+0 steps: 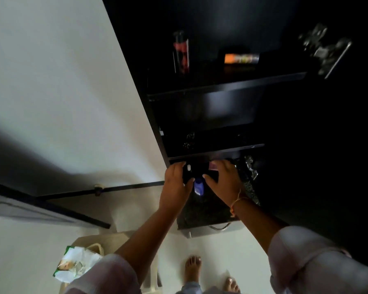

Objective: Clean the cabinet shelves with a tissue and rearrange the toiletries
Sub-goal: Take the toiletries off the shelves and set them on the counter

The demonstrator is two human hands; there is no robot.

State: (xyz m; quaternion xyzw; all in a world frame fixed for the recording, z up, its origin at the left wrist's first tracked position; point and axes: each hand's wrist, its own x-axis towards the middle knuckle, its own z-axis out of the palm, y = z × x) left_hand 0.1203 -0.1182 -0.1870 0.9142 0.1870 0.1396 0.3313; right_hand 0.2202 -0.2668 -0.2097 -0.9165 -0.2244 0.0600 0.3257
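My left hand is curled around a dark bottle with a white cap at the front of the lowest cabinet shelf. A small blue bottle stands between my two hands on the speckled stone counter. My right hand reaches under that shelf with fingers spread, its fingertips beside a pink item. On the top shelf stand a red and black spray can and an orange box. No tissue is in either hand.
The dark cabinet is open, with metal door hinges on its right side. Small dark items lie on the middle shelf. A pack of wipes rests on a white stool at lower left. A black rail runs along the white wall.
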